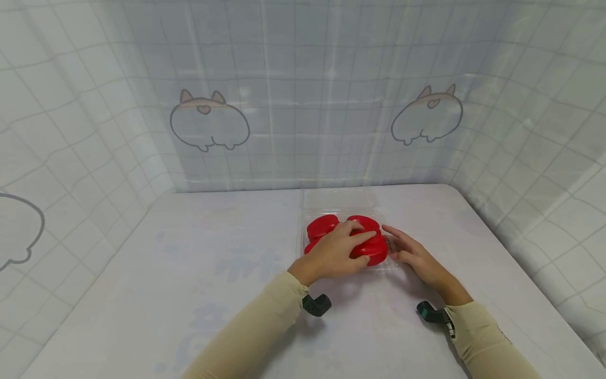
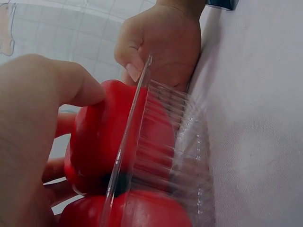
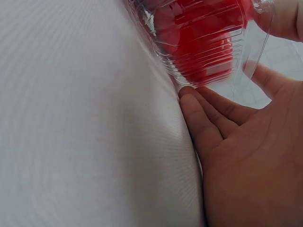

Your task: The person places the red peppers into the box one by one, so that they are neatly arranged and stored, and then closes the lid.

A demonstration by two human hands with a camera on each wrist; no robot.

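Several red bell peppers sit in a clear plastic clamshell box (image 2: pixel 201 161) on the table, its lid (image 1: pixel 338 199) folded back on the far side. From above, my left hand (image 1: pixel 333 252) grips the front right bell pepper (image 1: pixel 377 250); in the left wrist view the thumb lies on this pepper (image 2: pixel 102 142) and fingers wrap its far side. At the box's right side is my right hand (image 1: pixel 418 262), fingers extended. The right wrist view has its fingertips (image 3: pixel 190 99) right at the box's lower edge, with another finger near the rim. My left hand partly hides the left peppers.
A white table (image 1: pixel 189 273) with faint printed marks lies under the box. Pale grid-patterned curtains (image 1: pixel 303 105) rise behind it and along both sides. A dark wrist device (image 1: pixel 316 305) sticks out below my left wrist, and another (image 1: pixel 432 312) by my right.
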